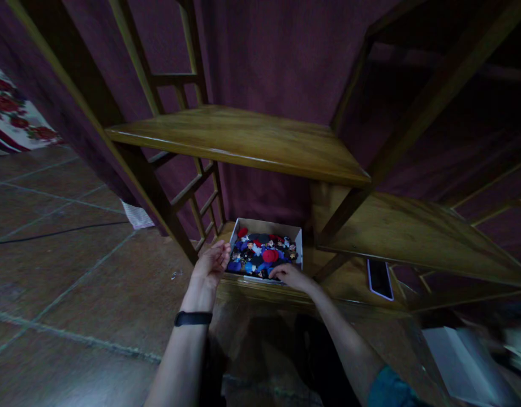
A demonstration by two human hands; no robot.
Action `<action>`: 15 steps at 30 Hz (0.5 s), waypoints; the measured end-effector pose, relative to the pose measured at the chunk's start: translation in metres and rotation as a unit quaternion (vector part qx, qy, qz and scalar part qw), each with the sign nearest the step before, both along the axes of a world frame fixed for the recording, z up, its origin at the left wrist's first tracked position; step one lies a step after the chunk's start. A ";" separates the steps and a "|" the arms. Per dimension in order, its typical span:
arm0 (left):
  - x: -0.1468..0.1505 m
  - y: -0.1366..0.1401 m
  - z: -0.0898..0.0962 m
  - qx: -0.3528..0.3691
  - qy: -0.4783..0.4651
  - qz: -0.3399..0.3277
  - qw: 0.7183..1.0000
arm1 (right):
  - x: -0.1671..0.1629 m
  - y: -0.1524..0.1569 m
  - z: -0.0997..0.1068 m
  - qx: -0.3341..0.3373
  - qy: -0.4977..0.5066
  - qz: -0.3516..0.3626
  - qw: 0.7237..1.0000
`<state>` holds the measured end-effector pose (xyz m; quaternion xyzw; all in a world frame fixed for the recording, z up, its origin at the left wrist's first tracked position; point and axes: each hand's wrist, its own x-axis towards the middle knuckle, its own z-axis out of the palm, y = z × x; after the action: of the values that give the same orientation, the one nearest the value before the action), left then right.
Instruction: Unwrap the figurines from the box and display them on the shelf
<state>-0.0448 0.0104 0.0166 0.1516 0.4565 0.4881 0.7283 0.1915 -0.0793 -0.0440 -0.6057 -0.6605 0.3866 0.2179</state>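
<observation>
A white open box (295, 239) filled with several small red, blue and black items sits on the lowest board of a wooden shelf unit (252, 138). My left hand (209, 265) rests against the box's left side, fingers together and slightly curled. My right hand (291, 275) lies on the box's near edge, fingertips among the items. Whether either hand grips the box I cannot tell. A black band (193, 318) circles my left wrist.
A dark phone (379, 278) lies on the low board right of the box. Slanted wooden posts and shelves stand above and to the right. A tiled floor (65, 254) with a black cable spreads left. White paper-like objects (464, 362) lie at the lower right.
</observation>
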 end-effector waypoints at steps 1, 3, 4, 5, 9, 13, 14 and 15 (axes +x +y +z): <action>0.002 0.001 0.000 -0.004 -0.003 -0.004 1.000 | -0.003 0.001 0.000 0.005 -0.005 0.016 1.000; 0.006 0.002 0.000 -0.012 -0.010 -0.011 1.000 | -0.007 0.004 0.000 0.034 -0.014 0.022 0.999; 0.008 0.002 0.000 -0.015 -0.014 -0.014 1.000 | -0.008 0.006 -0.001 0.052 -0.018 0.013 0.998; 0.010 0.002 0.001 -0.018 -0.018 -0.017 1.000 | -0.008 0.008 -0.001 0.069 -0.022 -0.005 0.997; 0.014 0.002 0.003 -0.021 -0.024 -0.028 0.999 | 0.004 0.018 0.000 0.096 -0.058 -0.108 0.988; 0.010 0.005 0.003 -0.023 -0.014 -0.031 0.999 | 0.016 0.019 0.001 0.097 -0.096 -0.139 0.981; 0.008 0.006 0.002 -0.024 -0.009 -0.030 0.999 | 0.017 0.017 0.002 0.092 -0.103 -0.133 0.981; 0.007 0.007 0.002 -0.025 -0.003 -0.029 0.999 | 0.017 0.016 0.002 0.086 -0.108 -0.124 0.983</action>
<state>-0.0381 0.0175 0.0181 0.1454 0.4614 0.4555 0.7473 0.2083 -0.0636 -0.0420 -0.7002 -0.6306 0.2301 0.2431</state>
